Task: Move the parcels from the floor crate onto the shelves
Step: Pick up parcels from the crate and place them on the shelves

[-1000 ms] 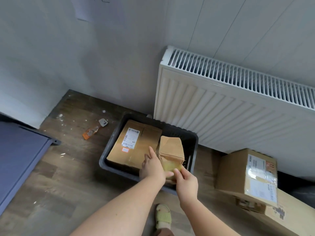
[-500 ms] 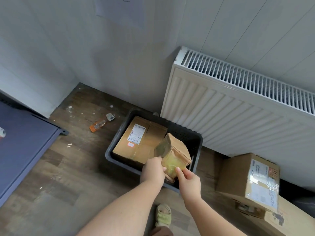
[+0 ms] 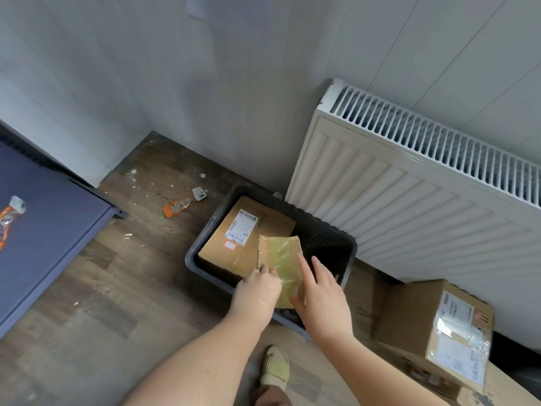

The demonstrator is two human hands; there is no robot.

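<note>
The dark crate (image 3: 325, 238) on the floor holds a large flat parcel (image 3: 231, 256) on its 9 o'clock side. A small taped parcel (image 3: 279, 256) is held over the crate's 6 o'clock rim. The left hand (image 3: 257, 291) has its fingers curled round the parcel's 9 o'clock edge, and the right hand (image 3: 322, 294) has its fingers straight and spread against the 3 o'clock side.

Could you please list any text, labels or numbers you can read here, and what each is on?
No text is legible.
White label on the flat box in the crate: barcodes and print, too small.
Pink sticker below it: blurred.
Label on the floor box: blurred.
Sheet on the wall: blurred.
Taped parcel: no text shows.
</note>
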